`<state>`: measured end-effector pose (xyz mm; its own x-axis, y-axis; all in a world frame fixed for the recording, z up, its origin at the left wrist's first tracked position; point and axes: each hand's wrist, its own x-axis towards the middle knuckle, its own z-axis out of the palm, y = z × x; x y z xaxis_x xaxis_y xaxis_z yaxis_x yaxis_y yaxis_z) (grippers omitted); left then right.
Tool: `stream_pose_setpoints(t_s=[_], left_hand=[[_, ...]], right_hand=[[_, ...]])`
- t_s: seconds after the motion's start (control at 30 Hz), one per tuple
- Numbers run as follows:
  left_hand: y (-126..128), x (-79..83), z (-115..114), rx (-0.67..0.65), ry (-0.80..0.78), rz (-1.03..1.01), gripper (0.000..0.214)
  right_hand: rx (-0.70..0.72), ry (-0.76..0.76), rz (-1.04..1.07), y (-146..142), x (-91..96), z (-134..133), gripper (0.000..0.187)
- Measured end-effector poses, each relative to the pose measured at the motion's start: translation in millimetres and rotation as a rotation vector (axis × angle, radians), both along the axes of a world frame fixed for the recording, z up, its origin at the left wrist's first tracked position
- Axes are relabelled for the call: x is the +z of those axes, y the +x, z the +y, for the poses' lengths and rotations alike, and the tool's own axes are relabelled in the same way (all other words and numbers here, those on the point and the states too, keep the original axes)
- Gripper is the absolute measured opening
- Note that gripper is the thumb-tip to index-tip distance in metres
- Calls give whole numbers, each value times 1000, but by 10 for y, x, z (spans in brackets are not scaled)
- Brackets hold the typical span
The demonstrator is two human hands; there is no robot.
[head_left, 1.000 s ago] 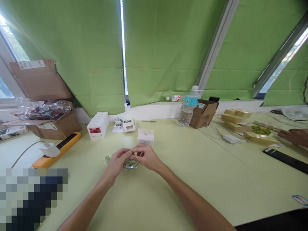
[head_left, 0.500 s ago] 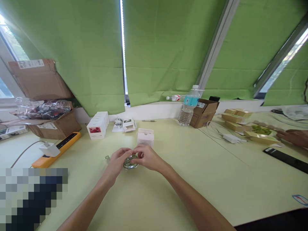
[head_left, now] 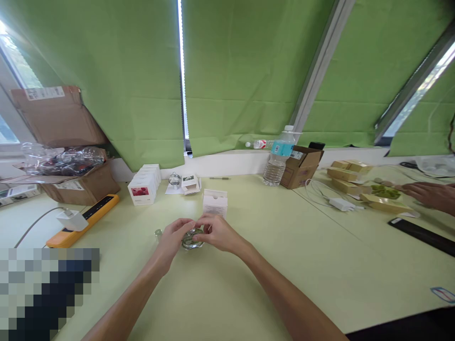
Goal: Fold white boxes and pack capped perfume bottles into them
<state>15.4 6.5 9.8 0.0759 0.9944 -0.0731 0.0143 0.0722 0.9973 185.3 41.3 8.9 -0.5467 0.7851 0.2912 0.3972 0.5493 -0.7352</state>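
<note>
A small round glass bottle with something green inside stands on the pale yellow-green table, partly hidden by my fingers. My left hand grips it from the left, and my right hand holds its top from the right. A small metal-and-glass cap stands just left of my left hand. Behind my hands is an open white carton.
Further back stand a stack of white boxes, a glass bottle and a water bottle. An orange power strip lies at left. On the right, a co-worker's hand reaches over cardboard trays.
My fingers have come down from pinching above the bottle and now close around its top. The co-worker's hand has moved left over the tray.
</note>
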Motion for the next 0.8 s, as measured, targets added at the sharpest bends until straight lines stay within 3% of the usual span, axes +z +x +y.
stream_pose_setpoints(t_s=[0.47,0.8], left_hand=[[-2,44,-13,11,-23,12,35],[-6,31,-15,53,6,51,39]], right_hand=[[-20,18,-15,-6,24,-27,25],[-71,62,132,-45,38,-41,17]])
